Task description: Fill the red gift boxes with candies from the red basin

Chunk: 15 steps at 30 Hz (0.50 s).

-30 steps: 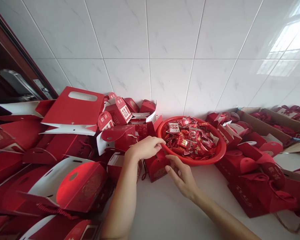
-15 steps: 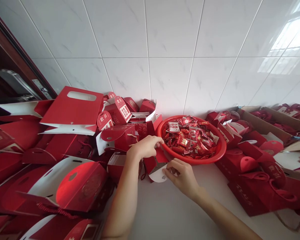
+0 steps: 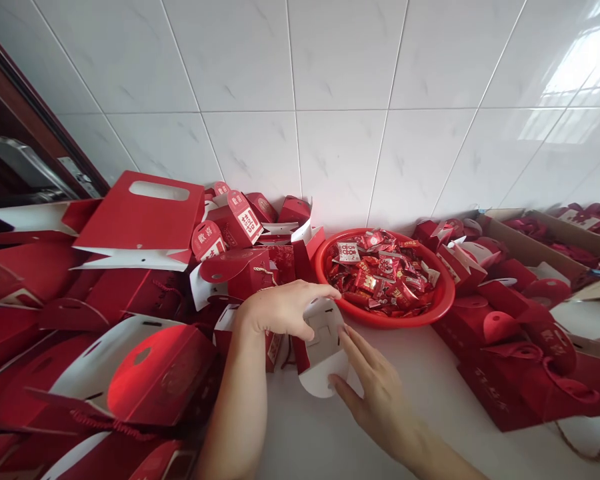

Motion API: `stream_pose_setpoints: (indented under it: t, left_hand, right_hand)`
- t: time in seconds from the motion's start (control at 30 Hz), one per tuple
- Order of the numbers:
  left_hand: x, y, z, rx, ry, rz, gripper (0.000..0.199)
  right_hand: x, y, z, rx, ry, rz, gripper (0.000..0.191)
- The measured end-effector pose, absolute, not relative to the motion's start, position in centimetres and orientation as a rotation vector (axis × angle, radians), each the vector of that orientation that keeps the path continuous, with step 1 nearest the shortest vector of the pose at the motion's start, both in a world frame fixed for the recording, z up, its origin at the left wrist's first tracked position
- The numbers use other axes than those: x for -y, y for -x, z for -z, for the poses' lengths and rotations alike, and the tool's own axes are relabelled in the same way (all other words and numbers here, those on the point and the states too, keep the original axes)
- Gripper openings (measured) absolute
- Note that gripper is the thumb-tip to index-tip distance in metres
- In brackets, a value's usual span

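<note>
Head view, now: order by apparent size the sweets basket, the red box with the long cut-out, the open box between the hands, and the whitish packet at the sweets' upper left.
1. Sweets basket and red cut-out box: too close to rank
2. Open box
3. Whitish packet

Cool, soft daylight. Glare, barred like a window, on wall tiles [image 3: 577,83] above and right of basin [image 3: 446,301]. Left of basin, one carton flap [image 3: 147,370] glows vivid red (nearly burnt out). Inside open box [image 3: 325,340], just lower-left of basin: muted grey shade. Door [image 3: 0,123], far left of basin, dark. Cartons [image 3: 593,223] far right of basin stretched, soft.
</note>
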<state>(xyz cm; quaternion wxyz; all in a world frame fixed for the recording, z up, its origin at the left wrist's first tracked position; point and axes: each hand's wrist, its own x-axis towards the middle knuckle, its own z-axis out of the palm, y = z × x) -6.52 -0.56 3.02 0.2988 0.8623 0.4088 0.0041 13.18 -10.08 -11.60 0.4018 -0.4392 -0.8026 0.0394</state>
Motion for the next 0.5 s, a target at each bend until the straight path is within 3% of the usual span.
stream_pose_setpoints:
  t: [0.1, 0.3, 0.5]
  left_hand:
    - [0.7, 6.4, -3.2, -0.945, -2.284, -0.023, 0.078]
    - [0.1, 5.5, -2.6, -0.666, -2.279, -0.048, 0.077]
    - [-0.6, 5.5, -2.2, -0.689, -2.251, -0.057, 0.073]
  right_hand:
    - [11.7, -14.1, 13.0, 1.815, 1.16, -0.212, 0.072]
    - [14.5, -16.1, 13.9, 1.445, 1.314, -0.492, 0.069]
    - [14.9, -15.9, 13.5, 1.166, 1.281, -0.78, 0.07]
